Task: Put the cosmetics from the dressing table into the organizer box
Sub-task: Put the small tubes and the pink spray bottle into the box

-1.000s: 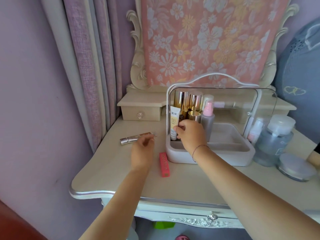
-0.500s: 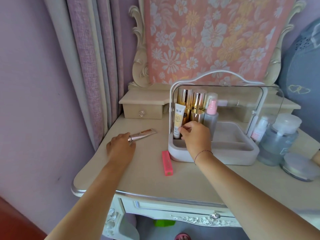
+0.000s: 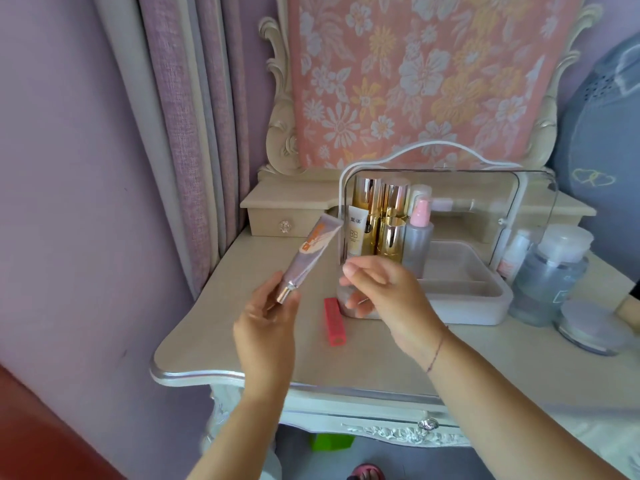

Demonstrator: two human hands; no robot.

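The table (image 3: 221,327) carries the organizer box (image 3: 467,306), its clear lid raised and its left rear corner already packed with 3 gold-capped bottles (image 3: 381,216), a BB tube (image 3: 356,233) and a pink-topped spray bottle (image 3: 420,233). Outside it to the right stand a large clear bottle (image 3: 550,271) and a round jar (image 3: 592,329); a red lipstick (image 3: 334,320) lies flat just in front of the box's left corner.

The left hand (image 3: 266,327) holds the lilac tube (image 3: 308,258) in the air left of the box, fingers pinched on its silver cap end only. The right hand (image 3: 384,289) hovers beside it, fingers loosely spread, holding nothing.

The tube's long axis runs diagonally: cap down-left, crimped end up-right toward the box.

Risks: a grip that low may let the tube swing or slip, and inserting it beside the crowded corner could topple the bottles.
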